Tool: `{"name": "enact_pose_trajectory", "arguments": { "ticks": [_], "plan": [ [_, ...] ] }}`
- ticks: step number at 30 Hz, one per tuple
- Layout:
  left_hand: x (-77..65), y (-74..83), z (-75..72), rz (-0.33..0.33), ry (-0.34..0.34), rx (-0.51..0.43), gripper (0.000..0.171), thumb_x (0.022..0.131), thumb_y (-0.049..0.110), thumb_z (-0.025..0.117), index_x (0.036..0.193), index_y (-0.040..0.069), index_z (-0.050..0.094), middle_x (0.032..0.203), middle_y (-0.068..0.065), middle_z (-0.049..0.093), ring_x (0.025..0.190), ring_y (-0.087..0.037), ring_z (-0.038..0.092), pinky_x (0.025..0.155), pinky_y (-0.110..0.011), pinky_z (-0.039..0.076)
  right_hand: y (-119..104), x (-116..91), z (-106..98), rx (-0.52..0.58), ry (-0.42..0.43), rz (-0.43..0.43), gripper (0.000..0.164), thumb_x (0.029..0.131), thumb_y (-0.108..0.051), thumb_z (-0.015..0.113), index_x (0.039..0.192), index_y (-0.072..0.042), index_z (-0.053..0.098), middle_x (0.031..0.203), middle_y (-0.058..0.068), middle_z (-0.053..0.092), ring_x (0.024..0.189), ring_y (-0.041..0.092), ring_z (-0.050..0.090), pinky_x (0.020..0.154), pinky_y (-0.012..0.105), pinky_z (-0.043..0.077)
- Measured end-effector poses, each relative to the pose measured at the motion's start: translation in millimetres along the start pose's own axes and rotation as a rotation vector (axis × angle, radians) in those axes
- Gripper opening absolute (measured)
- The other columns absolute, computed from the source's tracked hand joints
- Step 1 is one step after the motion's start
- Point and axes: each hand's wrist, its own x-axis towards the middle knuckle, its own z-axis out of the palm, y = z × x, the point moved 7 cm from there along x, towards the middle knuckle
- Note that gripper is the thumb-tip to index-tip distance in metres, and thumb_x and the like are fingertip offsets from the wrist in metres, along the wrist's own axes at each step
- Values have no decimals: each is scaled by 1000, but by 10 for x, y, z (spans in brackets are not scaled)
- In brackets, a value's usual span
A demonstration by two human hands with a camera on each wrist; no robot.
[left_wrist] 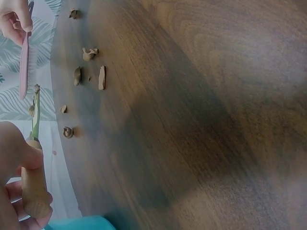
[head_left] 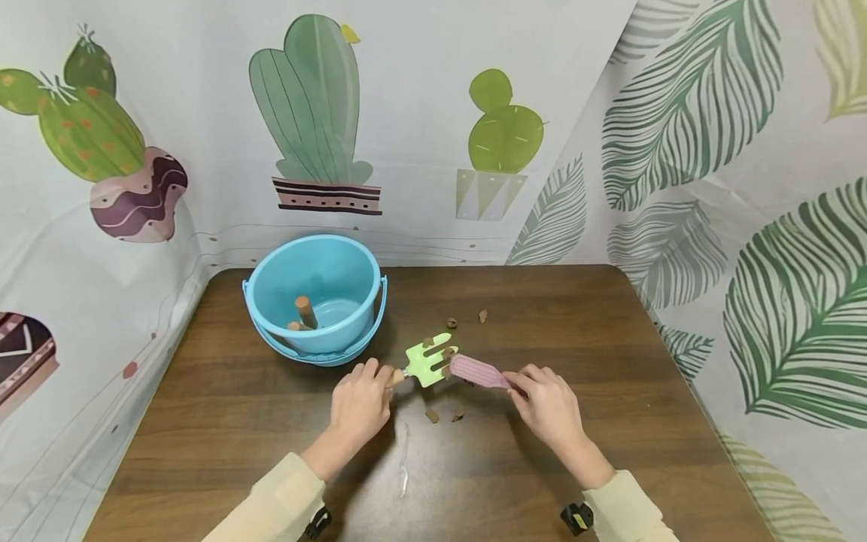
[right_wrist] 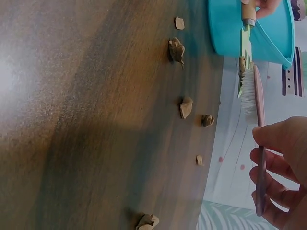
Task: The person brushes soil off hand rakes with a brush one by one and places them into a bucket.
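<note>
My left hand (head_left: 361, 403) grips the wooden handle (left_wrist: 35, 184) of a small light-green hand fork (head_left: 425, 365), its tines pointing right. A few brown dried bits lie on the tines. My right hand (head_left: 550, 403) holds a pink brush (head_left: 477, 371) by its thin handle. The white bristles (right_wrist: 249, 98) face the fork and their tip end meets the tines in the right wrist view. In the left wrist view, fork and brush are both raised over the table. Several brown dried pieces, such as a curled one (left_wrist: 68, 132) and a flat one (left_wrist: 101, 78), lie scattered below.
A light-blue bucket (head_left: 314, 350) stands at the back left of the brown wooden table (head_left: 596, 339), its handle hanging down in front. Wooden handle ends (head_left: 306, 310) show inside it. A patterned cloth (head_left: 420, 150) hangs behind and along the sides.
</note>
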Motion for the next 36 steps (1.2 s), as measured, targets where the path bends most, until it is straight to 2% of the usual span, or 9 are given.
{"name": "enact_pose_trajectory", "arguments": {
  "ticks": [6,12,17,22,36],
  "plan": [
    [-6,5,17,-6,-11,-12,24,63,13,72,85,11,62,70,-3,45,62,-22,50,49,-30,39,-20,19,-2,26,20,1,26,67,-13,79,91,-18,73,78,-6,62,66,13,54,55,30,42],
    [8,61,38,-7,-30,-26,24,64,13,71,85,11,61,71,-2,46,63,-22,51,50,-31,40,-192,84,38,66,20,-37,26,67,-14,78,92,-19,73,78,-8,62,67,12,53,56,29,43],
    [29,97,16,7,-13,-30,24,64,15,72,86,11,62,71,-2,46,63,-22,50,50,-30,40,-271,109,75,69,7,-64,26,68,-14,78,93,-18,73,79,-8,62,67,12,52,58,29,44],
    [28,77,-4,11,15,-17,25,63,15,74,85,11,62,70,-2,46,62,-22,50,49,-30,40,-244,113,72,47,4,-49,27,67,-13,79,93,-18,73,79,-7,62,68,14,53,59,30,44],
    [5,45,-22,28,36,-18,25,62,13,73,85,10,62,69,-2,44,61,-22,49,48,-30,38,-128,62,51,24,-2,-37,26,67,-13,78,92,-17,73,78,-7,62,67,14,53,59,31,44]
  ]
}}
